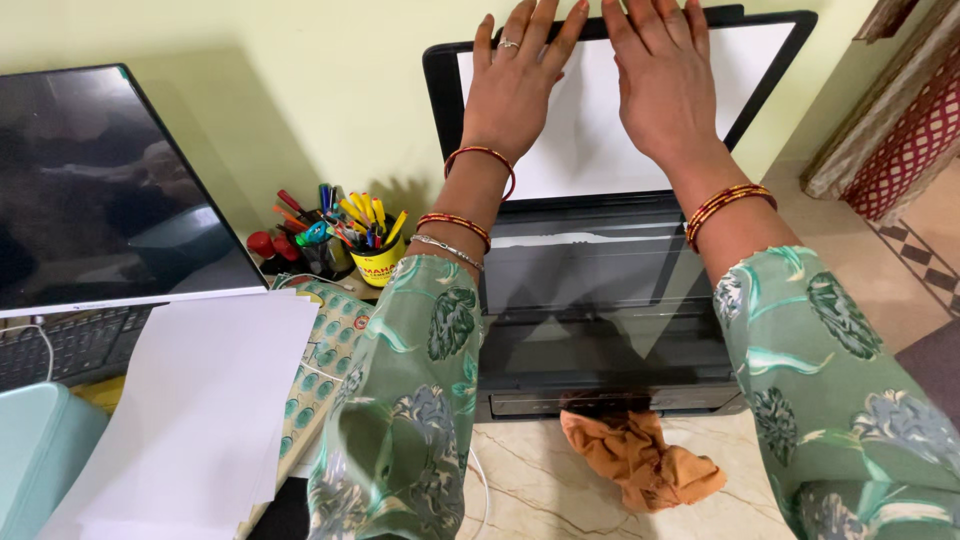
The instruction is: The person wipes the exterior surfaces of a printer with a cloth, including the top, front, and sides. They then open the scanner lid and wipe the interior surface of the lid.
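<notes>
- Both hands lie flat on the raised lid of a black printer-scanner in the upper middle of the frame; the left hand and the right hand are side by side, near each other, with fingers stretched towards the top edge.
- The grip of each hand is open and flat: the palms press on the white inner pad of the lid, nothing is clamped. This spread pose seems fit to steady the lid evenly on both sides.
- The printer stands on the pale marble floor, against the green wall, so the person leans over it from above.
- An orange cloth lies crumpled on the floor, touching the front of the printer.
- A stack of white paper lies on the low bench at lower left, beside a yellow cup of pens and a dark monitor.
- Hidden: the fingertips are cut by the top edge of the frame, and the glass under the lid shows only reflections; perhaps a sheet lies there, I cannot tell.
</notes>
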